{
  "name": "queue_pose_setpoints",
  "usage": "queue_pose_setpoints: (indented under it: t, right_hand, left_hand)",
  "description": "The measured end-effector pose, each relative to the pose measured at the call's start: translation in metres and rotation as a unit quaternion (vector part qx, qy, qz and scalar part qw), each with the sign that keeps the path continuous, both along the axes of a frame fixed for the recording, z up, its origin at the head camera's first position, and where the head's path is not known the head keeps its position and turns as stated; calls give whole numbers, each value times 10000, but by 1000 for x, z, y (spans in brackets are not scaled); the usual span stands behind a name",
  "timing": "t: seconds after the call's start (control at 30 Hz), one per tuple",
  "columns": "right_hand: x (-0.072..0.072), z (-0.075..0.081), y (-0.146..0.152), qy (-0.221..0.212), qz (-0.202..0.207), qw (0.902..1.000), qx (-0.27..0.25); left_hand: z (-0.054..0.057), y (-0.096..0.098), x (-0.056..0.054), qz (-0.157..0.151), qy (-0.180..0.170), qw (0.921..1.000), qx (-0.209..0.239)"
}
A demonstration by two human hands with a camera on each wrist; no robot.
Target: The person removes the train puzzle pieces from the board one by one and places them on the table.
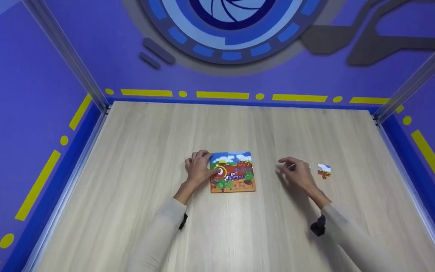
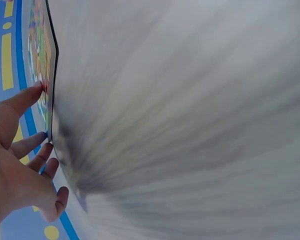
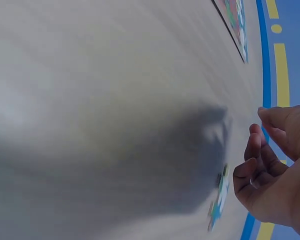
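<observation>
A blue-violet back wall [image 1: 236, 85], printed with a large round emblem and yellow dashes and dots, stands behind the far edge of a pale wood-grain table [image 1: 157, 136]. Two light sleeves reach in over the table from the near side, the left sleeve [image 1: 157, 234] and the right sleeve [image 1: 353, 230].

A square puzzle board [image 1: 234, 175] lies flat about midway between the table's left and right edges, well apart from the far edge. It carries a picture of a red train with green trees, orange ground and a cloudy sky; whether this is made of fitted pieces in a tray is too small to tell. Blue marks on the train's side look like lettering but cannot be read.

The left hand [image 1: 198, 170] is spread wide at the board's left edge: the thumb rests on the picture and the forefinger touches the edge near the far left corner. The right hand [image 1: 297, 174] hovers above the table between the board and the right edge, fingers loosely curled, a narrow gap between thumb and forefinger.

A black clip-like object [image 1: 318, 226] hangs beneath the right wrist. A loose puzzle piece [image 1: 324, 170], white, blue and red, lies just beyond the right hand, toward the table's right edge, its knob facing the near side.

The left wrist view alone shows the board's dark lower edge meeting the fingertips; the right wrist view catches one board corner and the loose piece edge-on.
</observation>
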State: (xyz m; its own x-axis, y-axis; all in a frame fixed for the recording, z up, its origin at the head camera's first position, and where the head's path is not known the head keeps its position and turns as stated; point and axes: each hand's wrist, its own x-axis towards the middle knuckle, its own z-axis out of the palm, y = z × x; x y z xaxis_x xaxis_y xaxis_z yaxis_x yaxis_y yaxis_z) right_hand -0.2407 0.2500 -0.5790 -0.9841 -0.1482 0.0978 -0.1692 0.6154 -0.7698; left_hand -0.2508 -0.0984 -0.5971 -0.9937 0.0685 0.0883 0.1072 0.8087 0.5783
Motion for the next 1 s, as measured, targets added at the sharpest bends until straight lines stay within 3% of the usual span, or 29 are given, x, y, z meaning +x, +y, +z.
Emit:
queue_pose_setpoints:
  t: [0.27, 0.43, 0.67, 1.0]
  right_hand:
    - [-14, 0, -59, -598, 192, 9979, -166]
    - [-18, 1, -95, -553, 473, 9971, -203]
    - [-19, -4, -142, -622, 939, 9934, -205]
    - [-19, -4, -169, -678, 276, 9969, 281]
  left_hand:
    - [11, 3, -2, -265, -70, 9983, -515]
    - [15, 6, -2, -376, -279, 9960, -764]
    - [14, 4, 3, -344, -200, 9940, -1015]
    - [9, 7, 3, -371, -103, 9949, -935]
